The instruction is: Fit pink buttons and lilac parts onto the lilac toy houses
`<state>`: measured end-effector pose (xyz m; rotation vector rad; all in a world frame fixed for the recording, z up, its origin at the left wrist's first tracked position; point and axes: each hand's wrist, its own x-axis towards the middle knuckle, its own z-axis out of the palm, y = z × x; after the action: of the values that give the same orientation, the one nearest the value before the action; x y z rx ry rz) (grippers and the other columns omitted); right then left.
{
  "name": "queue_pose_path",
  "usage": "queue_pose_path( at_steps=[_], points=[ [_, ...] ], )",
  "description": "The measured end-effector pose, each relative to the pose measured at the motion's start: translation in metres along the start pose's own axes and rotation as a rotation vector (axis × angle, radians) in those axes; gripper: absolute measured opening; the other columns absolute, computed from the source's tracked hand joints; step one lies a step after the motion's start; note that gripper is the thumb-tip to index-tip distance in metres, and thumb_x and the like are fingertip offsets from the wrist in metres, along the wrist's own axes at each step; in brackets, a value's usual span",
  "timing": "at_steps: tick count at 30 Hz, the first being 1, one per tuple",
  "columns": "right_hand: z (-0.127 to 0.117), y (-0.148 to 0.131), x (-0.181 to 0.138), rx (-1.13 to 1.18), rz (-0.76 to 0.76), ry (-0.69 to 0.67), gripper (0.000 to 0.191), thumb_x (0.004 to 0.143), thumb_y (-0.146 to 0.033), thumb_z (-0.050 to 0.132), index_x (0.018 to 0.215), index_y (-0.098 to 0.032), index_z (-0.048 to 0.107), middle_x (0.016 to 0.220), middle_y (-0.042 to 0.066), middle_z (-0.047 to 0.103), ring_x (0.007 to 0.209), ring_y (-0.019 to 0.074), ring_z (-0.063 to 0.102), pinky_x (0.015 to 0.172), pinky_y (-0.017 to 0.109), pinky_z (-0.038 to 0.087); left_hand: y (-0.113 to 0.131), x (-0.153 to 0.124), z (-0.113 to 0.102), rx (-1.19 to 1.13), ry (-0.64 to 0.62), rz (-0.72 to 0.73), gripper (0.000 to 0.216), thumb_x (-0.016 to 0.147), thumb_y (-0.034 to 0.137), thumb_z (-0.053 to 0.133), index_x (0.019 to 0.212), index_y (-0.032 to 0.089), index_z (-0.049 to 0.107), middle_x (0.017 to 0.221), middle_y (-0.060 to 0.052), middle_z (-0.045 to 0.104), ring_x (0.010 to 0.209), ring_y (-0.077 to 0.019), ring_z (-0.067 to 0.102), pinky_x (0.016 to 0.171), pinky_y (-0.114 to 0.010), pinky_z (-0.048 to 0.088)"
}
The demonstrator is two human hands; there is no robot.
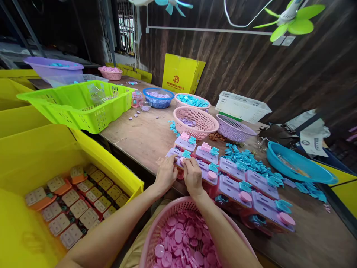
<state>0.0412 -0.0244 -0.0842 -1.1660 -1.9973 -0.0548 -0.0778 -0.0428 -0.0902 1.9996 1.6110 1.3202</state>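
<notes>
My left hand [166, 173] and my right hand [192, 176] meet at the near edge of a wooden table [145, 134]. Both press on a lilac toy block [176, 156] with a teal clip; a small pink disc [182, 160] shows at my right fingertips. More lilac blocks [234, 175] with teal clips and pink discs lie in rows to the right. On my lap sits a pink basket [167, 216] full of pink discs [181, 238].
A yellow crate [41, 149] with several finished units is at left, a green basket [80, 100] behind it. Pink [195, 121], lilac [234, 128] and blue [158, 97] baskets, a teal pile [248, 160] and a blue basin [298, 163] crowd the table.
</notes>
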Motion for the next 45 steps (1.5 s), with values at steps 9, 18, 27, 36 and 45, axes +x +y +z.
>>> queue_pose_path(
  at_steps=[9, 18, 27, 36, 45],
  points=[
    [-0.012, -0.008, -0.001, -0.301, 0.001, -0.235, 0.033, 0.094, -0.023, 0.029, 0.101, -0.015, 0.061, 0.094, 0.01, 0.061, 0.087, 0.0228, 0.049, 0.075, 0.034, 0.038, 0.002, 0.001, -0.005, 0.037, -0.028, -0.012, 0.041, 0.072, 0.001, 0.043, 0.111, 0.015, 0.049, 0.101, -0.007, 0.062, 0.096, -0.0184, 0.056, 0.089, -0.032, 0.043],
    [-0.075, -0.019, -0.031, -0.088, 0.085, -0.246, 0.026, 0.09, -0.018, 0.038, 0.107, -0.015, 0.058, 0.104, 0.009, 0.06, 0.099, 0.0204, 0.051, 0.084, 0.031, 0.039, 0.025, -0.022, -0.025, -0.02, -0.007, 0.078, 0.034, 0.075, 0.004, 0.045, 0.107, 0.011, 0.051, 0.1, -0.01, 0.06, 0.097, -0.0185, 0.054, 0.09, -0.033, 0.041],
    [-0.071, -0.03, -0.15, -0.268, 0.497, -0.923, 0.015, 0.081, -0.012, 0.051, 0.093, -0.01, 0.06, 0.088, 0.018, 0.066, 0.077, 0.0257, 0.064, 0.061, 0.03, 0.044, 0.056, -0.085, 0.005, -0.023, -0.717, 0.098, 0.029, 0.077, 0.006, 0.039, 0.099, 0.014, 0.056, 0.097, -0.01, 0.064, 0.089, -0.0197, 0.06, 0.081, -0.03, 0.045],
    [-0.103, -0.004, -0.143, -0.066, 0.607, -0.831, 0.012, 0.073, -0.012, 0.054, 0.084, -0.017, 0.055, 0.083, 0.006, 0.066, 0.074, 0.0175, 0.061, 0.064, 0.024, 0.041, 0.045, -0.091, 0.018, 0.265, -1.052, 0.229, 0.019, 0.073, 0.005, 0.044, 0.073, 0.014, 0.061, 0.074, -0.01, 0.064, 0.073, -0.0225, 0.061, 0.066, -0.03, 0.045],
    [-0.142, 0.0, -0.154, 0.315, 0.818, -0.557, 0.013, 0.069, -0.031, 0.054, 0.075, -0.02, 0.05, 0.065, -0.001, 0.056, 0.058, 0.0145, 0.051, 0.055, 0.026, 0.04, 0.064, -0.125, 0.066, 0.126, -1.09, 0.206, 0.024, 0.063, -0.001, 0.053, 0.046, 0.015, 0.052, 0.054, -0.008, 0.059, 0.056, -0.0187, 0.058, 0.053, -0.025, 0.042]
  ],
)
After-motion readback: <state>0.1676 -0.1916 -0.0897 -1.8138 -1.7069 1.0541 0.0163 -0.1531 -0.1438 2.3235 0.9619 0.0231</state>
